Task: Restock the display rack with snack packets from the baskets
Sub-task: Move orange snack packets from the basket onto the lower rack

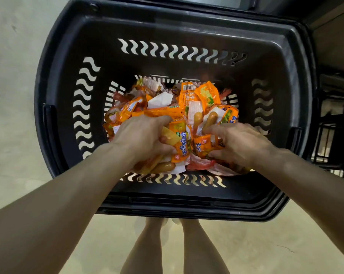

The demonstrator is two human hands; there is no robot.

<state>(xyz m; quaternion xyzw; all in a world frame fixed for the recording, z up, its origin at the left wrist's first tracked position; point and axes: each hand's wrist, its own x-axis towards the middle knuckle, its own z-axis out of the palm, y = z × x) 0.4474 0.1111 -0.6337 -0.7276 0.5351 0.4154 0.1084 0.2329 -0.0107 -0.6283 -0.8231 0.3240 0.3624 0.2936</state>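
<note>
While both arms reach down into the black plastic basket (167, 28), a heap of orange sausage snack packets (189, 97) covers its bottom from wall to wall. The left hand (141, 139) curls round a bunch of these packets near the basket's near wall, with its thumb pressed on one. The right hand (242, 145), just beside it toward the right wall, pinches more of them between thumb and curled fingers. The basket stands on a pale floor (14, 135), and bare legs (147, 248) show below its near rim.

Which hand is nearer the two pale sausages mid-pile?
Right. The right hand sits just beside the sausages; the left hand grips orange packets farther to their left.
</note>
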